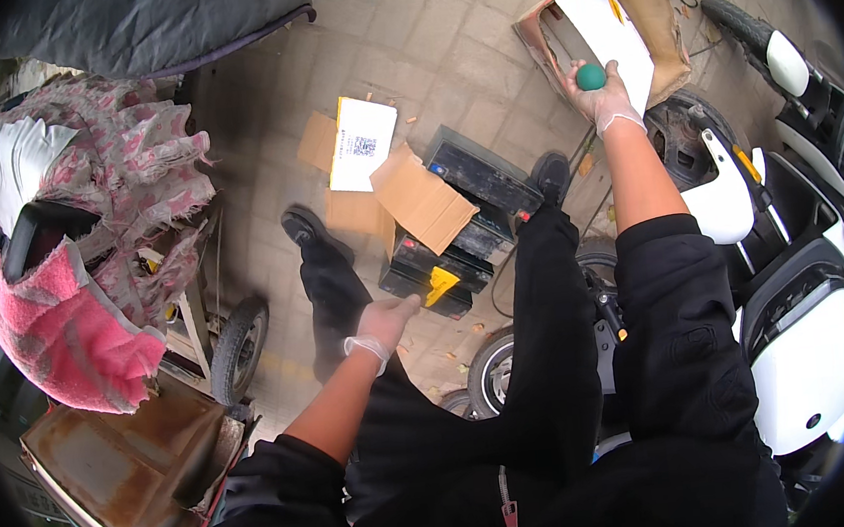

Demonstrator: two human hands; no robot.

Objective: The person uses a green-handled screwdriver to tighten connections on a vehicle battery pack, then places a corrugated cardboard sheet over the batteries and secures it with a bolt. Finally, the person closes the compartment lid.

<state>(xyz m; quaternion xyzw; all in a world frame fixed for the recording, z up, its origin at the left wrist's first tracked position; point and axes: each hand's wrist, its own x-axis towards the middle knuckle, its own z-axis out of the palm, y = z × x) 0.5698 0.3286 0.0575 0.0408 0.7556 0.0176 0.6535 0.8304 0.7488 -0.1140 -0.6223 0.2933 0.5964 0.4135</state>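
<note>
My right hand (605,107), in a clear thin glove, is held palm up at the opening of a worn cardboard box (666,41). A small green ball (590,76) rests against its curled fingers. Beside that hand a white board (613,31) leans inside the box. My left hand (387,325), also gloved, is closed in front of my left leg. Just past its fingertips is a yellow wedge-shaped piece (440,284) over black battery-like blocks (479,173); whether the fingers grip it I cannot tell.
Flattened cardboard (424,201) and a white printed card (363,143) lie by the blocks between my feet. White scooters (808,370) crowd the right. A cart with a wheel (240,350) and a pink cloth cover (76,329) stand left. A dark quilted cover (150,26) hangs at upper left.
</note>
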